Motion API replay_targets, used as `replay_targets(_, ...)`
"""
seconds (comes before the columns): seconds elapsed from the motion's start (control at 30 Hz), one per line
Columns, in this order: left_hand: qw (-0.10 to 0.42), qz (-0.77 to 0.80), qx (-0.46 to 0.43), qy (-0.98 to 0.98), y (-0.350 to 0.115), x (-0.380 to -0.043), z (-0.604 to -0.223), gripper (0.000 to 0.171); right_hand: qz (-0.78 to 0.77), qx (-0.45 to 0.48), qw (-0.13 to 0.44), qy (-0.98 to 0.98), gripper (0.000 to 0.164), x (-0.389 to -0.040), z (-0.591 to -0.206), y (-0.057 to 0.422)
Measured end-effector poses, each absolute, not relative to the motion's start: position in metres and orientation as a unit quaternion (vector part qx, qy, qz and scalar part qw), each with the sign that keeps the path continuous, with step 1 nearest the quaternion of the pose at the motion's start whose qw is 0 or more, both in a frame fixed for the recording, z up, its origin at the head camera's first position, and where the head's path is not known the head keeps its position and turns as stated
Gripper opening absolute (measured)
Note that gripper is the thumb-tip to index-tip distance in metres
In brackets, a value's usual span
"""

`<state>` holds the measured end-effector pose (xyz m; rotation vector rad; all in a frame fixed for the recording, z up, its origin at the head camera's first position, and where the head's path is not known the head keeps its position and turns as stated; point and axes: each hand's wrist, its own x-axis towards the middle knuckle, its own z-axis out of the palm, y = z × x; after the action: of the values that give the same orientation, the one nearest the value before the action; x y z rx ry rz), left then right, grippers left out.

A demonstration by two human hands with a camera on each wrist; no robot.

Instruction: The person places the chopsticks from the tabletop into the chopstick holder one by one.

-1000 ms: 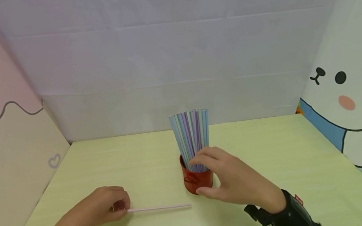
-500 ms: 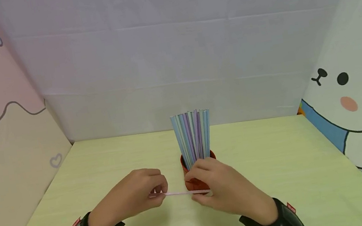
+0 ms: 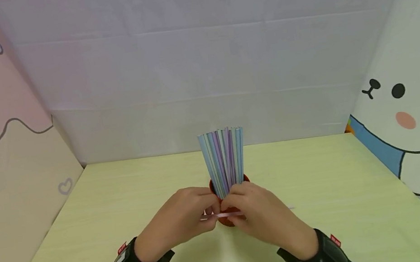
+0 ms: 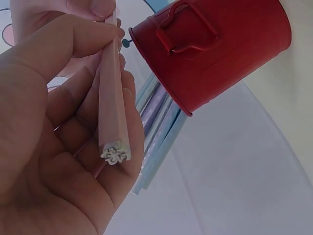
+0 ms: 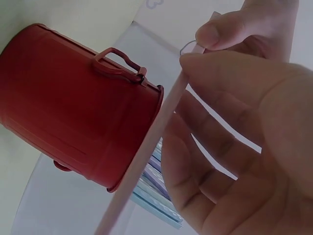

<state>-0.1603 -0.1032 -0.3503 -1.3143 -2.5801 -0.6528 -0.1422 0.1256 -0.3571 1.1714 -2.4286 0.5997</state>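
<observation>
A slim, pale pink stick (image 4: 111, 93) lies level across both hands, in front of a small red bucket (image 5: 83, 107). In the left wrist view, its near end shows a frilly, flower-like white shape. My left hand (image 3: 190, 214) pinches it near the left end between thumb and forefinger. Right beside it, my right hand (image 3: 258, 212) pinches the stick too, and the far part runs out past that hand to the right. Several blue, green and purple sticks (image 3: 223, 158) stand in the bucket, whose front is mostly hidden behind the hands in the head view.
The bucket has wire-like side handles, one handle (image 5: 120, 66) facing the right wrist camera. A pale yellow table (image 3: 139, 179) lies under everything. A white sheet (image 3: 200, 68) closes off the back, with cartoon-printed panels (image 3: 417, 135) at both sides.
My left hand has moved right with the pink stick, up beside the right hand. The right hand has come down off the bucket's rim and taken hold; the stick now slides out past it.
</observation>
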Motion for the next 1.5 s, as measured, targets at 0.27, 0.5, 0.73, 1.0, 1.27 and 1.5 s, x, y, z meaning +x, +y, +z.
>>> replay_targets(0.27,0.094,-0.228,-0.434,-0.867,-0.099,-0.159,-0.352,0.023,0.213,0.421,0.170,-0.865,0.020,-0.144,-0.358,0.125)
replay_targets(0.5,0.068,-0.274,-0.414,-0.866,-0.104,-0.159,-0.351,0.013,0.176,0.423,0.138,-0.878,0.015,-0.142,-0.350,0.130)
replay_targets(0.73,0.137,-0.389,-0.296,-0.861,-0.125,-0.181,-0.350,0.011,0.209,0.435,0.117,-0.868,0.017,-0.142,-0.334,0.144)
replay_targets(1.0,0.010,-0.516,-0.195,-0.834,-0.120,-0.208,-0.389,0.069,0.355,0.440,0.160,-0.809,0.028,-0.153,-0.305,0.165)
replay_targets(1.27,-0.057,-0.549,-0.210,-0.807,-0.097,-0.203,-0.408,0.095,0.486,0.351,0.244,-0.762,0.024,-0.176,-0.294,0.157)
replay_targets(1.5,-0.063,-0.550,-0.222,-0.803,-0.086,-0.199,-0.417,0.089,0.521,0.279,0.238,-0.771,0.034,-0.196,-0.319,0.140)
